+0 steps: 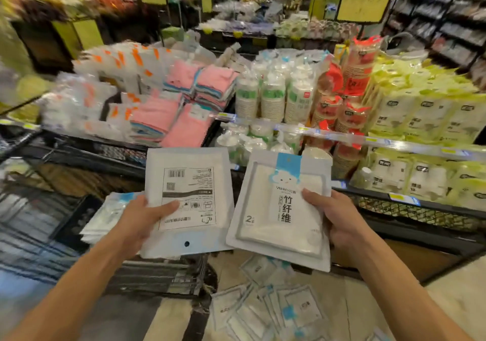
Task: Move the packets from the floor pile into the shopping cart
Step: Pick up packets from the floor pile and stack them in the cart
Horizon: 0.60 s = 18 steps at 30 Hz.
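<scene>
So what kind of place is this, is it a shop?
Most likely a supermarket or household goods shop. Shelves hold stacked paper cups and folded pink cloths, yellow price tags run along the shelf edge, and a wire shopping cart stands below the packets.

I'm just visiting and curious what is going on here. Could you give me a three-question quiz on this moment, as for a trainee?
1. True or false: both hands hold packets.
2. Which packet shows its barcode side? A) left hand's B) right hand's
3. Where do loose packets still lie?

Key:
1. True: the left hand and right hand each grip one.
2. A: the barcode packet; the blue-cloud packet faces front.
3. In the floor pile, below the hands.
</scene>
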{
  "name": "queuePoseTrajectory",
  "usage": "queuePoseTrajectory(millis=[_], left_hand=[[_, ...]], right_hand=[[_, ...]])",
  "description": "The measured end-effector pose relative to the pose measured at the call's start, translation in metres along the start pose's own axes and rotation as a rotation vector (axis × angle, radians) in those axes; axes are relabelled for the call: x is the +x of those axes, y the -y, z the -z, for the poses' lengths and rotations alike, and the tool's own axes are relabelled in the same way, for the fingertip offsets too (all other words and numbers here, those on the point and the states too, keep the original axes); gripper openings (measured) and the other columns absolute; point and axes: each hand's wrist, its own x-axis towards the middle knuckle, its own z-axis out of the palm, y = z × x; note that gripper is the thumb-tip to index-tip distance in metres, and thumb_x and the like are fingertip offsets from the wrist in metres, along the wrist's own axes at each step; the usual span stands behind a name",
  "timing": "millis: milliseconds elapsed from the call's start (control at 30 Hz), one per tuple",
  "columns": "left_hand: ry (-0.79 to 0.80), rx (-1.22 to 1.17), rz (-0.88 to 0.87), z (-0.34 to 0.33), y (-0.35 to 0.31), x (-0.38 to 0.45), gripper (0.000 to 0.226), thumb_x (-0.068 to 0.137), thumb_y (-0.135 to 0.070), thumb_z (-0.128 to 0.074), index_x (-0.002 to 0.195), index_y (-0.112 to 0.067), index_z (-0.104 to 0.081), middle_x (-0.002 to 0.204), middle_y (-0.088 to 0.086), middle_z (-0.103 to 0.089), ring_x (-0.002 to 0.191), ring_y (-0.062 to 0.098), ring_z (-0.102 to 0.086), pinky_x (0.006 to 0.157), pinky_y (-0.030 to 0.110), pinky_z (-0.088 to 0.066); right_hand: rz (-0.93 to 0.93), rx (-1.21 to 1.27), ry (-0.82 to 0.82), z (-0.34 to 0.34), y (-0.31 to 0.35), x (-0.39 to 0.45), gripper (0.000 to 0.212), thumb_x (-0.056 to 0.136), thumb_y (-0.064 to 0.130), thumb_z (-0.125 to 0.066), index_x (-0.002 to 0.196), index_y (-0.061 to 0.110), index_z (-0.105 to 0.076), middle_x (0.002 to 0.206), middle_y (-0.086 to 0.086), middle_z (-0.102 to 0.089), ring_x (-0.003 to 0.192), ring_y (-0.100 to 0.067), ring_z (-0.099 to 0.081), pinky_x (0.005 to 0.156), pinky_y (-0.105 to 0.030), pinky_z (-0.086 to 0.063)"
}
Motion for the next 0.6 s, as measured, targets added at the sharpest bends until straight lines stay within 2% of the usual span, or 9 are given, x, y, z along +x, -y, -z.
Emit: queuePoseTrajectory(millis=[100,167,267,400,600], left_hand=[[-0.110,-0.057,-0.015,0.037,0.002,-0.058,0.047,0.076,-0.010,-0.080,0.121,-0.011,-0.066,0.109,0.011,-0.077,0.098,0.035,-0.074,0.086,0.052,-0.058],[-0.167,-0.071,-0.020,0.060,0.004,-0.095,0.054,0.070,-0.013,-0.082,0.121,-0.010,-0.067,0.108,0.013,-0.077,0.096,0.036,-0.075,0.082,0.052,-0.060],[-0.229,-0.088,-0.029,0.095,0.010,-0.145,0.048,0.072,-0.011,-0.079,0.119,-0.009,-0.067,0.106,0.015,-0.077,0.093,0.036,-0.075,0.074,0.047,-0.062],[-0.338,-0.105,-0.032,0.140,0.025,-0.190,0.035,0.081,-0.001,-0.076,0.115,-0.008,-0.067,0.104,0.015,-0.077,0.094,0.037,-0.075,0.083,0.048,-0.059],[-0.362,-0.171,-0.019,0.209,0.043,-0.222,0.041,0.083,0.001,-0.075,0.121,-0.009,-0.064,0.109,0.019,-0.075,0.099,0.042,-0.073,0.093,0.062,-0.054]], right_hand=[[-0.029,-0.038,0.122,-0.031,-0.007,-0.026,0.028,0.092,0.002,-0.070,0.121,0.003,-0.069,0.103,-0.018,-0.078,0.088,-0.031,-0.078,0.061,-0.039,-0.064],[-0.058,-0.053,0.204,-0.053,-0.015,-0.044,0.030,0.092,0.002,-0.070,0.122,0.003,-0.069,0.106,-0.019,-0.078,0.092,-0.033,-0.078,0.064,-0.042,-0.065],[-0.078,-0.072,0.298,-0.084,-0.026,-0.071,0.030,0.093,0.002,-0.070,0.123,0.002,-0.069,0.108,-0.019,-0.077,0.095,-0.034,-0.077,0.070,-0.046,-0.066],[-0.077,-0.127,0.393,-0.126,-0.037,-0.104,0.027,0.094,0.003,-0.069,0.121,0.003,-0.069,0.107,-0.019,-0.077,0.094,-0.035,-0.077,0.072,-0.048,-0.065],[-0.057,-0.187,0.434,-0.183,-0.062,-0.132,0.022,0.095,0.001,-0.068,0.117,0.004,-0.069,0.106,-0.020,-0.077,0.091,-0.035,-0.077,0.069,-0.049,-0.065]])
